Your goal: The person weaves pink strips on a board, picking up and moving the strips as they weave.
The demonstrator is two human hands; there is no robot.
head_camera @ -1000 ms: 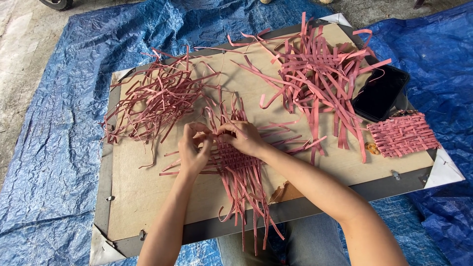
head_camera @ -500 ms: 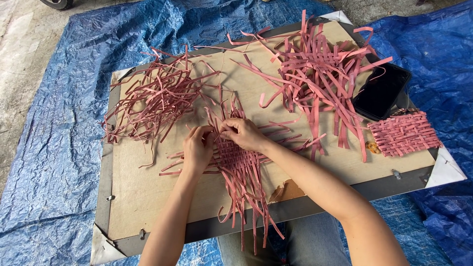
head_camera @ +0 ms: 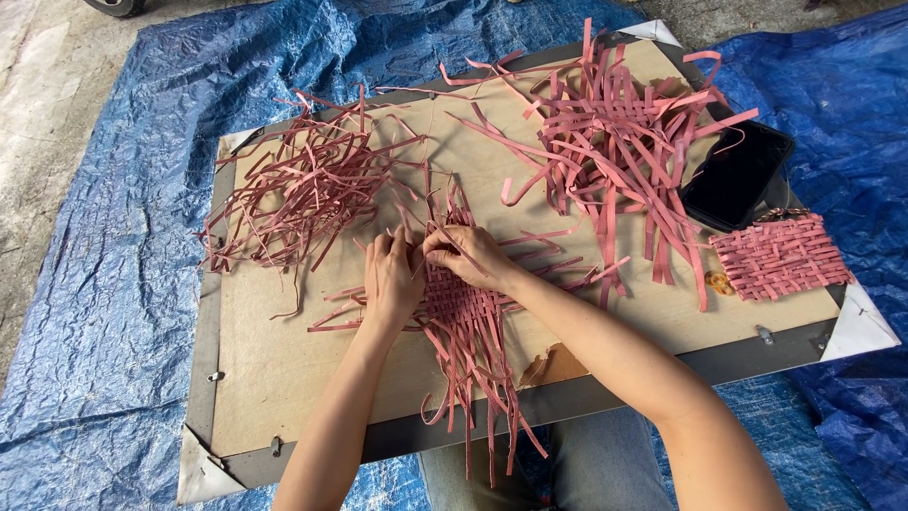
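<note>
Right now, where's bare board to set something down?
Free: the near-left corner of the board, below the thin-strip tangle and left of the left hand. Also a strip between the right forearm and the finished mat. Crowded: the centre, where both hands work the woven piece (right hand), and the far right under the wide-strip pile.

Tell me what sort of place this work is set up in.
Probably an informal outdoor or yard work spot on the ground: a crinkled blue plastic tarp lies over bare grey concrete floor, and a flat brown backing board serves as the work surface for weaving pink strips.
</note>
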